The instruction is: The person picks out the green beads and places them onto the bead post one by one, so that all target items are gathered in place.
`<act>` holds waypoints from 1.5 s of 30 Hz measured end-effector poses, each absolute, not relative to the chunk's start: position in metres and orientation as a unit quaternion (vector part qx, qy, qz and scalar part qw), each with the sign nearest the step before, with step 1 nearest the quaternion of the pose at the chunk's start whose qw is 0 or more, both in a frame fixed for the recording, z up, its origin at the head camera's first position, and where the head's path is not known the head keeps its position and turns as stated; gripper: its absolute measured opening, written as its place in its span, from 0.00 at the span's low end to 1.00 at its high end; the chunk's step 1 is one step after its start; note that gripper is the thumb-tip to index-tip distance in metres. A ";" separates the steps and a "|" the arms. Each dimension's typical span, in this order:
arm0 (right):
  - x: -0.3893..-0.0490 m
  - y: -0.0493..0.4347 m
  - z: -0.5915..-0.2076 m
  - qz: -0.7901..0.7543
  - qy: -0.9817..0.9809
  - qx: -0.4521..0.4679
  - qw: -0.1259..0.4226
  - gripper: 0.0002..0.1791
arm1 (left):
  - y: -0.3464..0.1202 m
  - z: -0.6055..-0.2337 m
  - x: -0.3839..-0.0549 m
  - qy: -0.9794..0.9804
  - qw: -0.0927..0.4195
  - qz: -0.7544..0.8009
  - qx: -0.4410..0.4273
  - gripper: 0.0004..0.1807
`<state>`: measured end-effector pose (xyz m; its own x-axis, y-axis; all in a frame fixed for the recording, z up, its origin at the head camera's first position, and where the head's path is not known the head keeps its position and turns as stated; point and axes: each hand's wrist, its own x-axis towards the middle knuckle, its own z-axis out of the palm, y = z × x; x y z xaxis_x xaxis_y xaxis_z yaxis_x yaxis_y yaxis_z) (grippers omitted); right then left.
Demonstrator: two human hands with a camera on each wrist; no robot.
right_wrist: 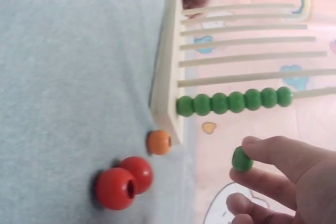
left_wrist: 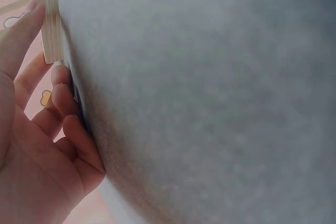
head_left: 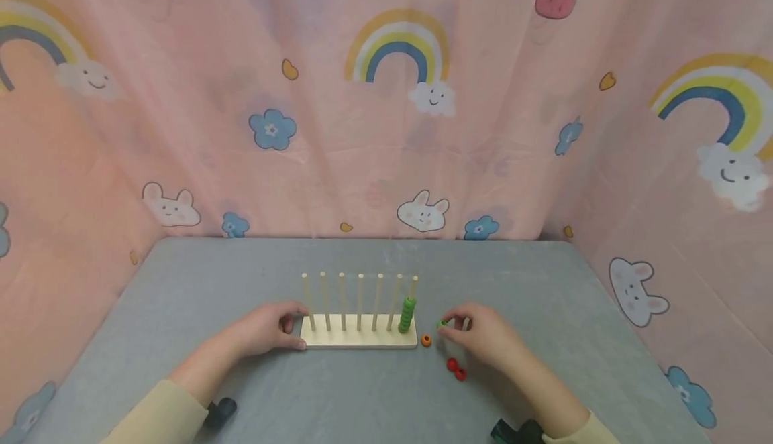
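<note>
A pale wooden peg rack [head_left: 356, 339] with several upright pegs stands on the table. Its rightmost peg carries a stack of green beads [right_wrist: 236, 102], with bare peg showing above them. My left hand [head_left: 268, 328] grips the rack's left end between thumb and fingers, as the left wrist view also shows at the wooden base [left_wrist: 51, 30]. Right of the rack, my right hand [head_left: 483, 333] pinches a single green bead [right_wrist: 242, 159] between thumb and forefinger, apart from the stack. An orange bead [head_left: 426, 340] lies by the rack's right end, and two red beads [right_wrist: 116, 188] lie nearer me.
The grey table [head_left: 290, 390] spreads around the rack, backed by a pink patterned curtain [head_left: 501, 149] that also runs along both sides. Dark wrist devices show at the left sleeve [head_left: 153, 417] and right sleeve [head_left: 588, 430].
</note>
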<state>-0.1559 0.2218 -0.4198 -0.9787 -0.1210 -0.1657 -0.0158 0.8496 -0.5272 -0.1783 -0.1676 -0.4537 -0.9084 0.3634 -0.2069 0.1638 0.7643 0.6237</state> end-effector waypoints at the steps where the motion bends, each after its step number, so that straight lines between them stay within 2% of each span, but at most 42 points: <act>1: -0.156 0.221 -0.418 -0.275 0.956 -0.034 0.093 0.07 | -0.168 -0.453 -0.178 0.925 0.161 0.313 0.140 0.30; 11: -0.155 0.215 -0.395 -0.329 0.943 -0.040 0.027 0.13 | -0.171 -0.452 -0.178 0.923 0.156 0.317 0.151 0.29; 22: -0.151 0.203 -0.373 -0.380 0.920 -0.074 -0.054 0.13 | -0.171 -0.452 -0.177 0.923 0.159 0.318 0.146 0.29; 33: -0.151 0.188 -0.364 -0.396 0.910 -0.089 -0.080 0.12 | -0.171 -0.454 -0.176 0.926 0.153 0.313 0.148 0.29; 45: -0.154 0.179 -0.362 -0.397 0.908 -0.105 -0.082 0.11 | -0.169 -0.455 -0.174 0.925 0.152 0.316 0.148 0.30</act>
